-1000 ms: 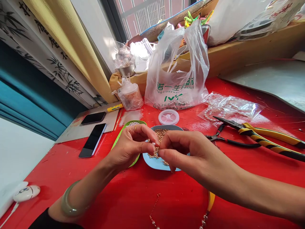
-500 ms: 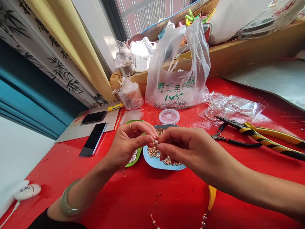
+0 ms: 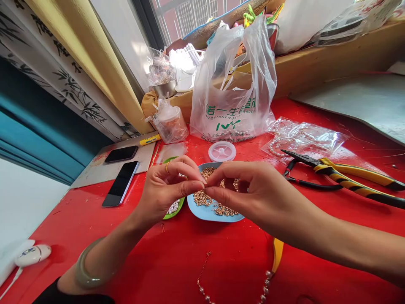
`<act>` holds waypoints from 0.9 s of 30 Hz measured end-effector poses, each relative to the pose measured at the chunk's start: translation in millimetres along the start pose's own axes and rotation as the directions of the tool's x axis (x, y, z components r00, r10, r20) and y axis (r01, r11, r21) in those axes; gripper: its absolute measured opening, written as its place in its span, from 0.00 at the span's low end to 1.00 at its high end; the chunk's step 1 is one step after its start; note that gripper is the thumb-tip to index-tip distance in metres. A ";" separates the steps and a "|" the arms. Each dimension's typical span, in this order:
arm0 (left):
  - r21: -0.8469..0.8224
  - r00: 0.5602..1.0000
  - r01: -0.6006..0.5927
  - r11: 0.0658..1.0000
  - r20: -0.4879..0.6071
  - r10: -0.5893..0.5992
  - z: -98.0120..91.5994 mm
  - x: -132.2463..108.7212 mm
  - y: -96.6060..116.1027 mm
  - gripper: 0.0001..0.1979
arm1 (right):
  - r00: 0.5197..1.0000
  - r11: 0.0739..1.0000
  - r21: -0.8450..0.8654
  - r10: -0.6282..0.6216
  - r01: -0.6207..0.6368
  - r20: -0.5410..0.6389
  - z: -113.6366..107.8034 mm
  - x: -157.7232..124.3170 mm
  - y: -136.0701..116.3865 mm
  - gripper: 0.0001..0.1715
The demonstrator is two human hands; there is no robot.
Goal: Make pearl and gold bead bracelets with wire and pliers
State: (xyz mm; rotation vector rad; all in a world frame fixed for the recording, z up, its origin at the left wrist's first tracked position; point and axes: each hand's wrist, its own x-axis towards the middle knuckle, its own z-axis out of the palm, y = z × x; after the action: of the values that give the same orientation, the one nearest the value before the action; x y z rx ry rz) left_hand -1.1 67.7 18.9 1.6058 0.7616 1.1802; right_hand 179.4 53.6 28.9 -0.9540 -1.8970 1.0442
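Note:
Over the front of a blue dish (image 3: 218,218), my left hand (image 3: 172,181) and my right hand (image 3: 249,190) meet fingertip to fingertip, both closed in a pinch. Whatever they grip is hidden by the fingers. A small pale spot shows among the curled fingers of my right hand, too small to name. Gold-coloured beads (image 3: 202,198) fill much of the blue dish beneath. White pearl beads (image 3: 174,207) lie in a green dish (image 3: 181,207), partly behind my left hand. Nearer me, a beaded chain (image 3: 201,289) curves on the red table (image 3: 152,261).
Pliers with yellow-black handles (image 3: 344,177) overlap black-red pliers (image 3: 313,183) on the right. Behind the dishes stand a round plastic lid (image 3: 222,151), a plastic carrier bag (image 3: 232,101) and a wrapped cup (image 3: 171,122). Phones (image 3: 120,183) lie left; a yellow handle (image 3: 277,255) lies near my right forearm.
A pearl bead showed between my fingertips before; now it is out of sight there. My fingertips have closed together. The whole view has shifted slightly.

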 end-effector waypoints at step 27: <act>0.792 0.876 -0.221 0.569 0.417 -0.241 -3.0 -5.5 -45.2 0.06 | 0.998 1.000 0.024 0.009 -0.007 -0.054 3.2 0.2 1.8 0.06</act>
State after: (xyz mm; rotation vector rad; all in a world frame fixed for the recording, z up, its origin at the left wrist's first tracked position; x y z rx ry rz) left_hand -3.2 79.2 -25.2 2.5448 1.0549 0.2811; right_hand 177.0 53.4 26.0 -0.9678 -1.8341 1.0326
